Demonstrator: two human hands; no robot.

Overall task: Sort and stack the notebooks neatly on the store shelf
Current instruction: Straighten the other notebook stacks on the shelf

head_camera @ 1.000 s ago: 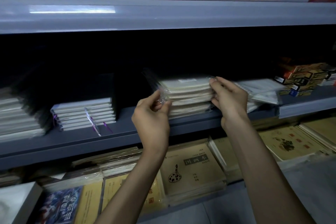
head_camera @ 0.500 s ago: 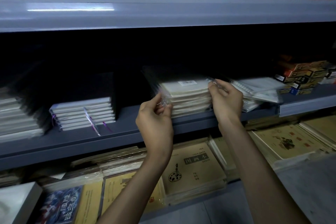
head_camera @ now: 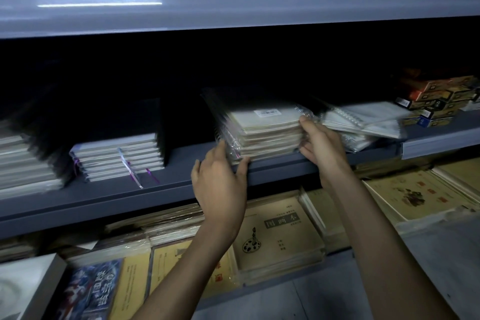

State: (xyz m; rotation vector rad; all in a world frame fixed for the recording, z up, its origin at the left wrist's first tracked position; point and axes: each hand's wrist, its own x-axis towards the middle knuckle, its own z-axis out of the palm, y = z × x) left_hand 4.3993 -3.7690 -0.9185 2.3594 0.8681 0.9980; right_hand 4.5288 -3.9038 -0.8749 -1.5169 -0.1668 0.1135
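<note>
A stack of plastic-wrapped spiral notebooks sits on the grey middle shelf, a white label on its top cover. My left hand holds the stack's lower left front corner, fingers up its left side and thumb along the front bottom edge. My right hand has its fingers curled round the stack's right edge. A looser pile of wrapped spiral notebooks leans just to the right, touching my right hand's back.
A stack of ribboned white notebooks and a taller pile lie to the left on the same shelf. Small boxes stand far right. Tan drawing books fill the shelf below. Boxes line the shelf above.
My left hand has slid down from the stack's upper left corner to its lower front corner. My right hand has dropped from the top right corner along the right edge. The stack looks squarer.
</note>
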